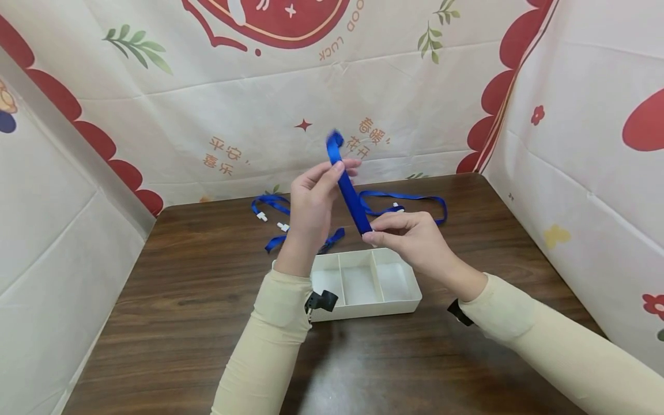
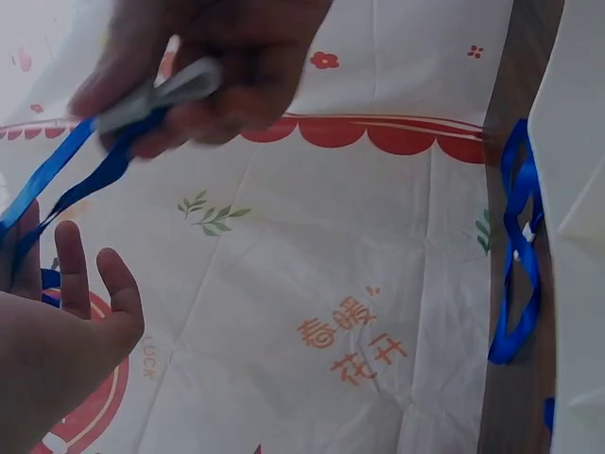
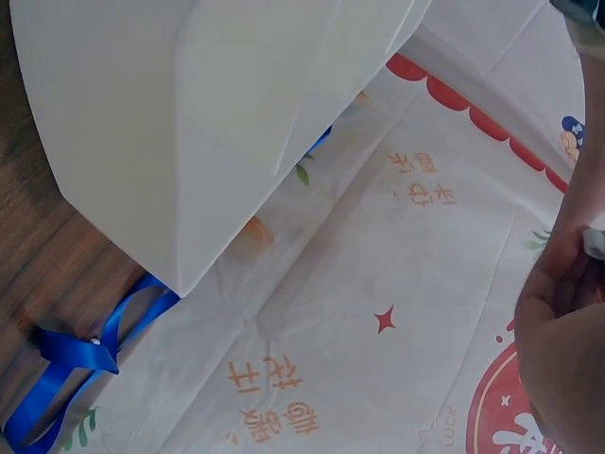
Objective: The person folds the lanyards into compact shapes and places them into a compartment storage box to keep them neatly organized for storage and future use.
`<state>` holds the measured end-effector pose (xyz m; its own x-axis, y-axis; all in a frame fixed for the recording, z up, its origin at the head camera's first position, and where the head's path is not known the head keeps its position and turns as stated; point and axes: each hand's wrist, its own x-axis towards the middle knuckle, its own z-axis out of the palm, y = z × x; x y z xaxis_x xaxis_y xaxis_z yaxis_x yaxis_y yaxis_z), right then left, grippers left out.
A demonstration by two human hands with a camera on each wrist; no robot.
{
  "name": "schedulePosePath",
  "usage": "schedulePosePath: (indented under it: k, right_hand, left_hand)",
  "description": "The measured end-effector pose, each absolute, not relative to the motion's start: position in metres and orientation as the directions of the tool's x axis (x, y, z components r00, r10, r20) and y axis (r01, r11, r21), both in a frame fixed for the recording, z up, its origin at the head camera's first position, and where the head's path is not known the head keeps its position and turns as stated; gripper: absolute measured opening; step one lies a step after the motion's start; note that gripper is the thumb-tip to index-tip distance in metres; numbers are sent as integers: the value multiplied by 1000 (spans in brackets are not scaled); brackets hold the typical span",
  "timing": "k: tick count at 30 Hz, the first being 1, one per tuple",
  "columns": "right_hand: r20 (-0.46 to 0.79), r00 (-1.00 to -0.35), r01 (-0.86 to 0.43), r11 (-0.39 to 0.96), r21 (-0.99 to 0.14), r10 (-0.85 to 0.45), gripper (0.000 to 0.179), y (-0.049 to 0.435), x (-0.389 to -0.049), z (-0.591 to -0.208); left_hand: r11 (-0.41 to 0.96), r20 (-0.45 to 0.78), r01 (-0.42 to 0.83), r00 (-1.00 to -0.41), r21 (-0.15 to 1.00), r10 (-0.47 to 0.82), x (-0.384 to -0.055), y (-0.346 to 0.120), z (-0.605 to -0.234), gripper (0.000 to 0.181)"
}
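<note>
A blue lanyard is stretched at a slant between my two hands above the back of the table. My left hand pinches its upper part between thumb and fingers, and a short loop of strap curls above that grip. Lower down, my right hand grips the other end of the strap. In the left wrist view, a white clip shows in the right hand's fingers, slightly blurred, with two blue straps running from it to the left hand. The right wrist view catches the hands only at its right edge.
Below the hands stands a white divided box, its visible compartments bare. Behind it on the wooden table lie more blue lanyards with white fittings, one left and one right. Patterned cloth walls border the table.
</note>
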<state>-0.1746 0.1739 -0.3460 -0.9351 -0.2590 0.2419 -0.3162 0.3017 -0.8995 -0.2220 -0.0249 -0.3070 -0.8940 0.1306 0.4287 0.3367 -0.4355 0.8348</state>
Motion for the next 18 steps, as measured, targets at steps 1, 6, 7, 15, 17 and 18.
schedulePosePath:
  k: [1,6,7,15,17,18]
  right_hand:
    - [217,-942,-294,323,-900,-255,16,175,-174,-346]
    - [124,-966,-208,393,-895,-229,20,179,-170,-344]
    - [116,-968,-199,398,-896,-222,20,179,-170,-344]
    - [106,-979,-170,418,-893,-172,26,186,-176,-345]
    - [96,-981,-161,430,-888,-170,28,187,-176,-343]
    - [90,-981,-158,443,-883,-172,29,188,-176,-342]
  left_hand:
    - [-429,427,343,-897,836,116,-224,-27,-305,25]
    - [-412,428,366,-901,834,68,-233,-36,-293,24]
    - [-413,430,370,-901,832,60,-234,-38,-292,24]
    - [-408,447,393,-894,824,41,-236,-48,-285,21]
    - [-396,452,398,-890,827,51,-236,-50,-284,22]
    - [-391,453,398,-889,830,58,-236,-51,-283,22]
